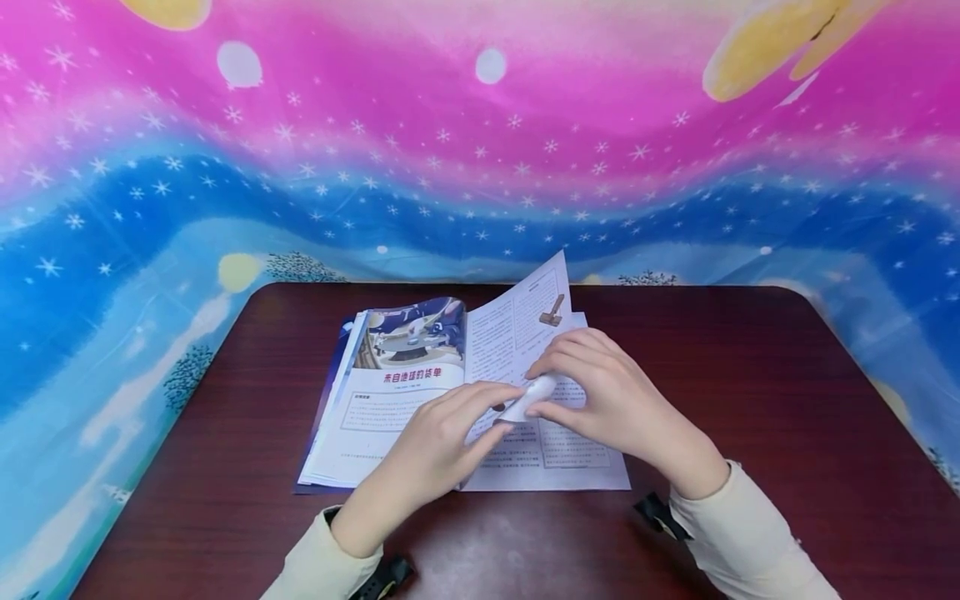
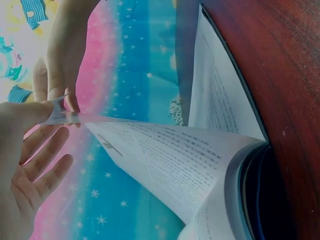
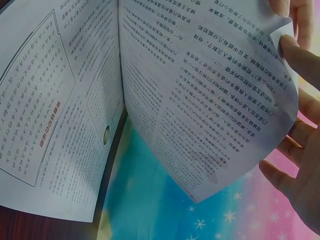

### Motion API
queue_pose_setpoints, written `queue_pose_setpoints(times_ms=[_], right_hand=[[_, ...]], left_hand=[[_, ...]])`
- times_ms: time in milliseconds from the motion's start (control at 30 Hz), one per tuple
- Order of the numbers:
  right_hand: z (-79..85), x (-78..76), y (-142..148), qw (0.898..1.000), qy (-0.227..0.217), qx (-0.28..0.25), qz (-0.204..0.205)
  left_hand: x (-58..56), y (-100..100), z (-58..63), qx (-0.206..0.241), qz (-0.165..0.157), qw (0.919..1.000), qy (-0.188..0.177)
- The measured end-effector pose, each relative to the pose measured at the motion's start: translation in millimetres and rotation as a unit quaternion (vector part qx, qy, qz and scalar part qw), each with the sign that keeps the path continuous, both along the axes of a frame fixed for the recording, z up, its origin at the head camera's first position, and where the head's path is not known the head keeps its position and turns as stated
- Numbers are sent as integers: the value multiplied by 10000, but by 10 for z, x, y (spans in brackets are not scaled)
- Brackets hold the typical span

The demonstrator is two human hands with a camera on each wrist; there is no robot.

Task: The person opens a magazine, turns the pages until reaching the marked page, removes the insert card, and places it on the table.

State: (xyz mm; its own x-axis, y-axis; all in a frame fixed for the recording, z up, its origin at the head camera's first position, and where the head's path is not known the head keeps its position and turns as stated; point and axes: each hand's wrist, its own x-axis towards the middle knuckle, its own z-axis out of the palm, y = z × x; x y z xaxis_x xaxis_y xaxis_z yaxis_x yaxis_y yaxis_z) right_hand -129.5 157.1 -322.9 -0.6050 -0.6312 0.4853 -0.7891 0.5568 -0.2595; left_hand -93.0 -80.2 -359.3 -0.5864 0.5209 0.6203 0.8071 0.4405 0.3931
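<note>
While left hand (image 1: 442, 433) and right hand (image 1: 603, 387) pinch its curled edge (image 1: 531, 398) | thin white printed paper page (image 1: 510, 329), raised from open blue-covered magazine (image 1: 401, 404) on dark-red table (image 1: 750, 375) | probably light, limp (likely to crease), tearable; hold lightly by the edge.

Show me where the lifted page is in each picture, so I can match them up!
Head: just right of the middle, its curled corner between the left hand and right hand; the lifted page.
Left wrist: across the middle, narrowing toward the left.
Right wrist: large, from top middle toward the right.
Shared landmark: the snowflake backdrop, behind the page in all three.
</note>
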Motion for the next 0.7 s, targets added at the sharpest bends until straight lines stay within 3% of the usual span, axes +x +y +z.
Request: queue_pose_setpoints(times_ms=[267,467,700], right_hand=[[-15,6,11,10000,44,-62,41],[25,29,47,9997,33,-244,70],[94,100,119,9993,0,-326,-175]], left_hand=[[-8,56,-11,42,157,9995,275],[-14,68,-30,-10,352,9990,269],[-1,-34,-42,100,695,9974,169]])
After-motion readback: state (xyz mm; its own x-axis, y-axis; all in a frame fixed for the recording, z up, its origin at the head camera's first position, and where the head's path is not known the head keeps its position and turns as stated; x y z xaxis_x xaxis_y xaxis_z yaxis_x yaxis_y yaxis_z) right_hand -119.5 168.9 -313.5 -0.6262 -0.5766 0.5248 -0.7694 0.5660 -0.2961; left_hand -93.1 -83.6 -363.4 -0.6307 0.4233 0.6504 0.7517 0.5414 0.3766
